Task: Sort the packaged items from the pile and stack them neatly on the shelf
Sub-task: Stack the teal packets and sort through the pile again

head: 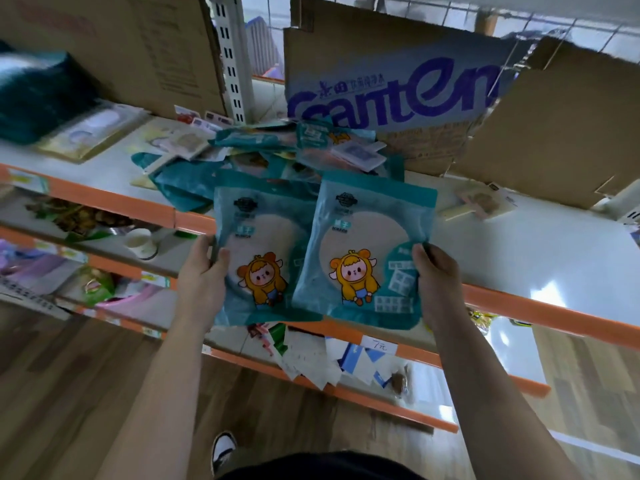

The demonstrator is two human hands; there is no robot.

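Two glossy teal pouches held above the shelf (519,244).
Left hand (202,278) clamps the left pouch (259,251), right hand (434,282) the right pouch (370,251); flat, cartoon-printed.

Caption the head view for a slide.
Left hand and right hand each hold a teal mirror packet before the shelf pile.

Teal packets (367,258) (yellow cartoon print)
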